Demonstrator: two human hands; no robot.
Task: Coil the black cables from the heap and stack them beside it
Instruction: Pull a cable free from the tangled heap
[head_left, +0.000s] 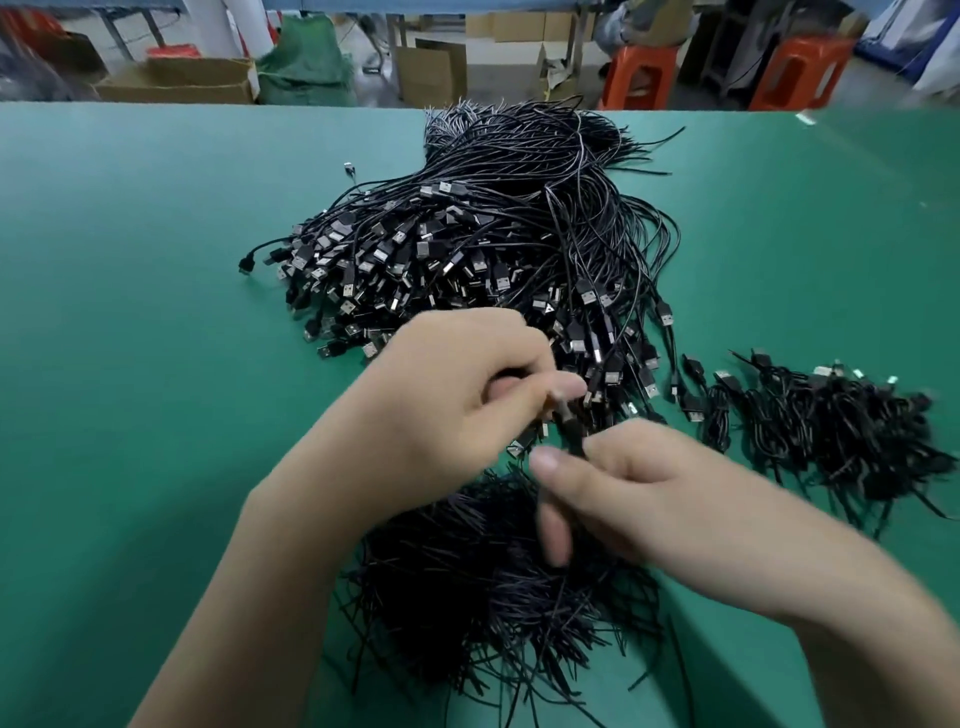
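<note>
Item: green table (156, 312), seen from the head camera. Main heap of black USB cables (493, 234): centre of the table, running back to its far edge, plugs fanned toward the near-left, loose tails toward the far side. One stray plug (348, 167): just off the heap's left flank. Stack of coiled cables (841, 431): near the right edge, just beside the heap, plugs upward. Pile of thin black wire lengths (467, 587): toward the near edge, partly under both wrists. Left hand (457, 384): over the heap's near rim, fingers curled, thumb and forefinger pinching a black cable (569, 423). Right hand (660, 493): just right of and below the left, blurred, thumb out, fingers curled and pinching the same cable lower down; the finer grip cannot be made out. The held cable sits between the two hands, above the heap's near rim. Beyond the far edge: cardboard boxes (176, 78), green mesh sack (306, 62), two orange stools (641, 78).
</note>
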